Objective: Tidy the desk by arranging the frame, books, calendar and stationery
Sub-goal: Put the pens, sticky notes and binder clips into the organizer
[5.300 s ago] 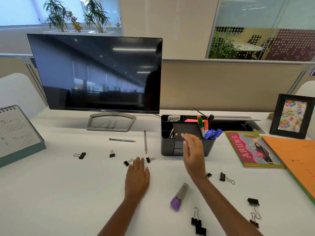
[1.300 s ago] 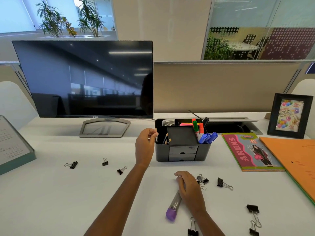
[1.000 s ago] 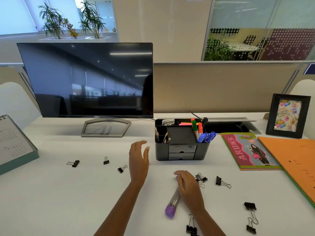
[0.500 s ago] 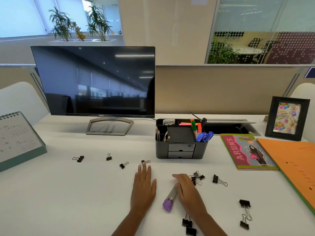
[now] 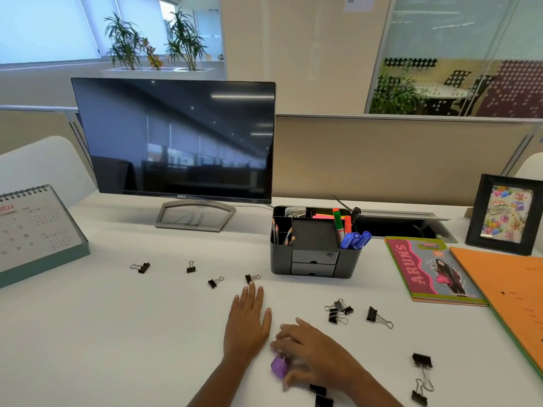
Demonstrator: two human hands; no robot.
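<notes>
My left hand (image 5: 248,321) lies flat on the white desk with straight fingers, just short of a black binder clip (image 5: 251,278). Beside it, my right hand (image 5: 314,352) curls over a clear tube with a purple cap (image 5: 279,367), fingers above it and thumb below. The black desk organizer (image 5: 314,259) with pens and markers stands behind my hands. A desk calendar (image 5: 35,230) stands at the far left. At the right are a picture frame (image 5: 505,218), a book (image 5: 429,271) and an orange folder (image 5: 511,292).
Several black binder clips lie scattered: a row at the left (image 5: 141,267), a cluster (image 5: 338,311) right of my hands, more at the front right (image 5: 422,361). A monitor (image 5: 176,142) stands at the back, with an open cable tray (image 5: 402,224) behind the organizer.
My left hand came back from the organizer and now lies flat on the desk. My right hand has drawn nearer to me and curled round the purple-capped tube.
</notes>
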